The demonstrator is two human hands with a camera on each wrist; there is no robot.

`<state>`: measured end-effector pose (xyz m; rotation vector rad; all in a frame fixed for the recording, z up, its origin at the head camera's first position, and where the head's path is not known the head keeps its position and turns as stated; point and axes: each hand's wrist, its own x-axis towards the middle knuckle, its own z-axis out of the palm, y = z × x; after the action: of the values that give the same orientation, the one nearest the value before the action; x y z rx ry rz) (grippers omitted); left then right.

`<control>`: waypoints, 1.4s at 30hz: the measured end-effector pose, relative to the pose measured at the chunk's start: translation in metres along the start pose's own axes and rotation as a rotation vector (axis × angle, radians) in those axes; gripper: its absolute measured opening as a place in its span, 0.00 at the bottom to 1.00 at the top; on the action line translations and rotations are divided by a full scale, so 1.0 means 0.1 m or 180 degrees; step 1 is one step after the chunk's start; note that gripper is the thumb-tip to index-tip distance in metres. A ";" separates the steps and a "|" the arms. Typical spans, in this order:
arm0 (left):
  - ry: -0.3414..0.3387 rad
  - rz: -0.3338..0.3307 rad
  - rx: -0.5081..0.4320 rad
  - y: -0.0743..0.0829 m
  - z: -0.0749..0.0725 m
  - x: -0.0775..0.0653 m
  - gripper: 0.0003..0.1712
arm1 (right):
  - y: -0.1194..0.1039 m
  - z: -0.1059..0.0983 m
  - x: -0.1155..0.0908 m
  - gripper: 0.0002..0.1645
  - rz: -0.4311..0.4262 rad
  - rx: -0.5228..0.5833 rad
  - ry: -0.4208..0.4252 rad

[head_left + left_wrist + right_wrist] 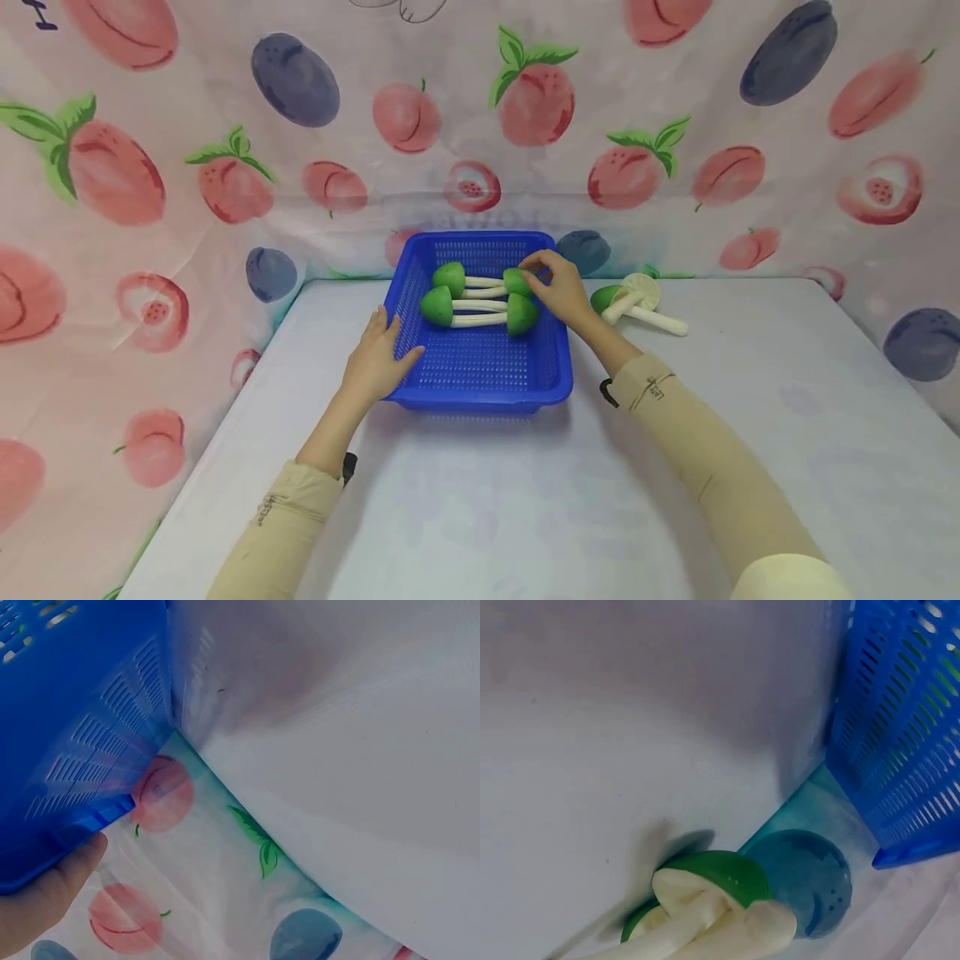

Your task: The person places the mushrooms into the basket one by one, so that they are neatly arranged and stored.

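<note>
Inside a blue plastic basket (480, 400) lie several toy mushrooms (480, 312) with green caps and white stems, in two rows with caps outward. My right hand (558, 287) reaches over the basket's right rim, thumb and fingers pinching the green cap of the mushroom (513, 281) at the back right. At the left rim, my left hand (375, 362) rests with fingers extended and the thumb spread over the inside. In the left wrist view, a finger (67, 881) lies along the rim. The right wrist view does not show the right hand.
Right of the basket, more green-capped mushrooms (637, 304) lie in a small pile, one turned with its pale underside showing. The basket stands on a white table (480, 500), near its back edge. A fruit-printed cloth (480, 100) hangs behind.
</note>
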<state>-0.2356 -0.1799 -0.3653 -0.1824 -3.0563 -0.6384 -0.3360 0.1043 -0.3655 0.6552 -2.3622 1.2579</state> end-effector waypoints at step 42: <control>0.0019 0.0085 0.0043 0.02 0.01 -0.01 0.43 | -0.21 -1.07 -0.56 0.09 0.2198 0.2521 0.0586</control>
<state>-0.2343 -0.1778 -0.3657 -0.2203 -3.0462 -0.6158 -0.2664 0.1963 -0.3251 -0.1343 -1.9288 2.4670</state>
